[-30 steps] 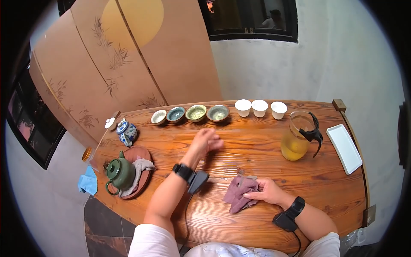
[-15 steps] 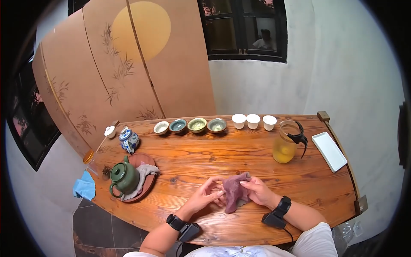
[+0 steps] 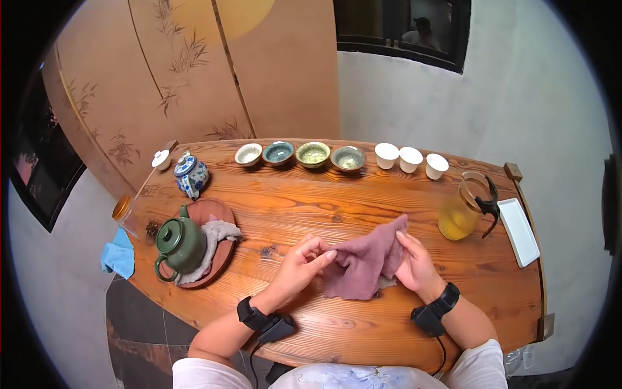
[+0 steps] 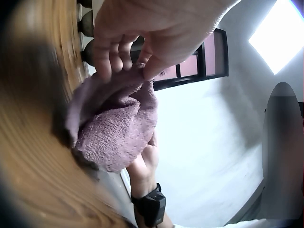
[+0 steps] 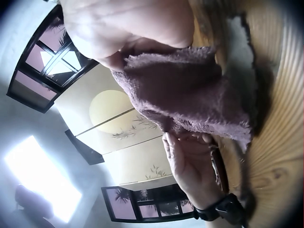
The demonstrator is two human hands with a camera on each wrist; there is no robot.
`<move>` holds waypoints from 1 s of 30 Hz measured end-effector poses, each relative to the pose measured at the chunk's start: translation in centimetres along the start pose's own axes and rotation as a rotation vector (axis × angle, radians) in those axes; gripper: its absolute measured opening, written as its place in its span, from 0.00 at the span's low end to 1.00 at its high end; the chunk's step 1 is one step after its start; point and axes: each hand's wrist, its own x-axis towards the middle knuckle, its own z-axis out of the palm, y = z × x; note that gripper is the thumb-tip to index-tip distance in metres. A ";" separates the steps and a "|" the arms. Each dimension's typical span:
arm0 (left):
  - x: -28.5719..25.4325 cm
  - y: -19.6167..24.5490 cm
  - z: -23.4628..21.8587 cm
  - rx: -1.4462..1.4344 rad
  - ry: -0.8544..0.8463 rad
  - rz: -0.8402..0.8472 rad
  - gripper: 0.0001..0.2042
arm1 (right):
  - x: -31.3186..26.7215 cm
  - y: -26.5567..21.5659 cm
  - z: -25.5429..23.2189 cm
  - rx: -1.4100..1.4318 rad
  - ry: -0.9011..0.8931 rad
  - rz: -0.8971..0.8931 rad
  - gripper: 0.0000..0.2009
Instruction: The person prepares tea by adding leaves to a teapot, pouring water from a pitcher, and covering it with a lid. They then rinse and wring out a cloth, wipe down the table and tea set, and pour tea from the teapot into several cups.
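The cloth (image 3: 363, 266) hangs between the two hands, lifted above the table (image 3: 291, 201), its upper edge slanting up towards the right. The left hand (image 3: 295, 269) pinches one edge between thumb and forefinger, its other fingers loosely bent. The right hand (image 3: 420, 269) grips the opposite side, thumb on the near face and fingers mostly hidden behind. Between them the cloth sags in soft folds. A grey piece (image 3: 387, 282) shows under it, close to the right hand; whether it belongs to the cloth cannot be told.

Left of the left hand, the teapot (image 3: 181, 245) and a crumpled rag (image 3: 221, 231) sit on the round tray (image 3: 208, 207). Beyond the hands stand the bowls (image 3: 313, 154) and the white cups (image 3: 411, 159); the jug (image 3: 457, 217) stands beyond and to the right of the right hand.

To hold the cloth open well, each hand would do best with a light pinch right at a corner, both at matching height, drawn apart just until the folds fall out. The right hand seems to have more fabric bunched in it, so easing that grip outward to the edge should help. Keeping the spread over the bare wood in front of the body seems wise, well short of the jug.
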 end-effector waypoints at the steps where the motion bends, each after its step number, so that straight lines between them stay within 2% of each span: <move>1: 0.4 -0.6 -0.2 0.301 0.067 0.173 0.10 | 0.1 0.3 -0.6 -0.033 0.049 0.001 0.14; 2: 0.9 -1.2 -0.1 0.399 0.120 0.401 0.11 | 0.1 0.5 -1.1 -0.042 0.072 0.018 0.14; 3: 0.7 -1.6 -0.1 0.404 0.124 0.396 0.11 | 0.2 0.6 -1.5 -0.038 0.067 0.023 0.14; 5: 0.2 -1.1 0.1 0.022 -0.043 0.019 0.08 | 0.2 0.8 -2.0 -0.125 0.092 0.025 0.14; 6: 0.1 -2.3 -0.3 -0.028 -0.103 -0.047 0.08 | 0.1 0.9 -2.2 -0.121 0.138 0.049 0.13; 7: 0.1 -2.5 -0.3 -0.030 -0.105 -0.055 0.08 | 0.1 1.0 -2.3 -0.117 0.144 0.053 0.13; 9: -0.1 -3.0 -0.2 -0.253 -0.081 -0.064 0.08 | -0.1 1.5 -2.7 -0.170 0.137 0.133 0.12; 16: -0.1 -3.8 0.4 -0.165 -0.035 -0.048 0.07 | -0.5 1.3 -2.8 -0.310 0.042 0.224 0.11; 21: 0.0 -4.6 0.5 -0.226 -0.103 -0.112 0.06 | -0.5 1.1 -2.9 -0.371 -0.037 0.267 0.11; 25: -0.1 -4.8 0.5 -0.227 -0.154 -0.185 0.06 | -0.5 1.0 -2.7 -0.369 -0.052 0.293 0.11; 30: 0.0 -5.2 0.6 -0.193 -0.131 -0.152 0.07 | -0.5 1.0 -2.7 -0.394 -0.032 0.316 0.11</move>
